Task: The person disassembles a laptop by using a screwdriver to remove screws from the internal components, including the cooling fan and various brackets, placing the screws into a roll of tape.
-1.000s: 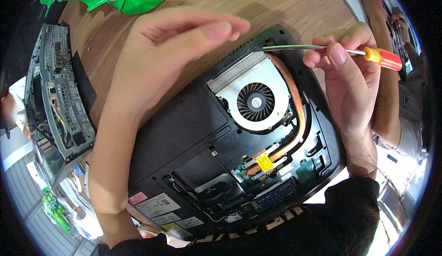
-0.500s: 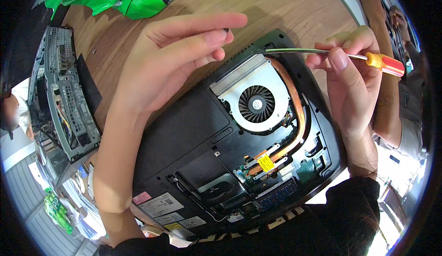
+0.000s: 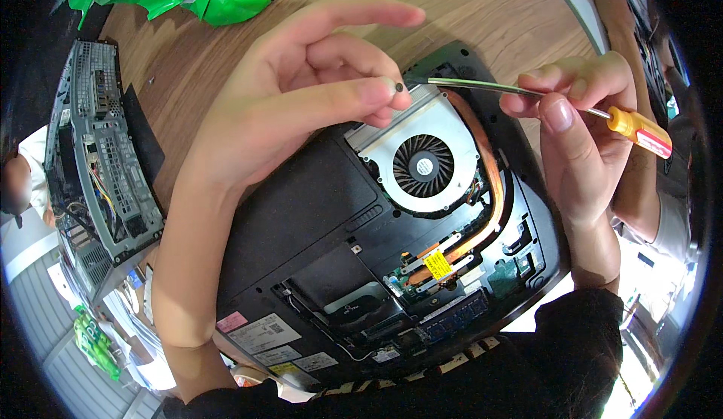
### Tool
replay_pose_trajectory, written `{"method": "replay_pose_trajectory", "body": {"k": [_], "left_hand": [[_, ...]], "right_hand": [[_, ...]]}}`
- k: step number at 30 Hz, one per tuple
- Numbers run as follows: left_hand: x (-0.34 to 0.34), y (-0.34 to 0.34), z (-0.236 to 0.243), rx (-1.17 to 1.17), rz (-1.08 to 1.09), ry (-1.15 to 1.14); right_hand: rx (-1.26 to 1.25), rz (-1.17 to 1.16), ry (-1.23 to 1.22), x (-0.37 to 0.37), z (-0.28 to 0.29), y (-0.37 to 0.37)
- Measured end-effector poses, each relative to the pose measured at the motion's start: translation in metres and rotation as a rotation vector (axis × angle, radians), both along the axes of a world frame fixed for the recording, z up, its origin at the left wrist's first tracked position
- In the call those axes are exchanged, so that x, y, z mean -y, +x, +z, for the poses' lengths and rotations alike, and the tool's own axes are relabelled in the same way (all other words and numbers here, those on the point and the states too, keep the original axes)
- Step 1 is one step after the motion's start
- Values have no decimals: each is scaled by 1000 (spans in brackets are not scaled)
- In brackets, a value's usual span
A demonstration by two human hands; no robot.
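Between the thumb and fingers of my left hand (image 3: pixel 331 80) is a small dark screw (image 3: pixel 398 87), its index finger stretched out above. My right hand (image 3: pixel 580 118) grips a screwdriver (image 3: pixel 640 131) with a yellow and red handle by its long metal shaft. The shaft points left, its end near the screw, a small gap apart as far as I can tell. Below both hands lies an opened black laptop (image 3: pixel 316 208), underside up. Its round cooling fan (image 3: pixel 424 167), copper heat pipe (image 3: pixel 493 185) and memory module (image 3: pixel 456 317) show.
A grey metal computer chassis (image 3: pixel 113 155) stands at the left on the wooden table (image 3: pixel 452 5). Green plastic packaging (image 3: pixel 226 1) lies at the far edge. Another person's arm (image 3: pixel 614 24) reaches in at the right, and another person is partly seen at the far left.
My left hand has moved right and slightly nearer, bringing the screw close to the screwdriver's end. My right hand has shifted slightly right, and the screwdriver handle has dipped.
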State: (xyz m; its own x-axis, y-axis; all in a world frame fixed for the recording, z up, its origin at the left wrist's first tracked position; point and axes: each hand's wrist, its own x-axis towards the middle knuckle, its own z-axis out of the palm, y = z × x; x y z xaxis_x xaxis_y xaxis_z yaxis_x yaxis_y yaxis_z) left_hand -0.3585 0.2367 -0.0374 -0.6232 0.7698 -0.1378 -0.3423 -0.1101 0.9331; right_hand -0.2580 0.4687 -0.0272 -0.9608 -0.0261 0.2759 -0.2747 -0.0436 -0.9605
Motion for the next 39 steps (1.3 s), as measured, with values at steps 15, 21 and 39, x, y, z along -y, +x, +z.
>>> {"method": "replay_pose_trajectory", "body": {"k": [15,21,39], "left_hand": [[1,-3,-5,38,-4,26],[1,-3,-4,41,-9,29],[2,-3,-3,-20,-38,-20]], "right_hand": [[19,8,-7,3,0,0],[9,26,23,0,1,0],[-15,3,79,-8,-3,-1]]}}
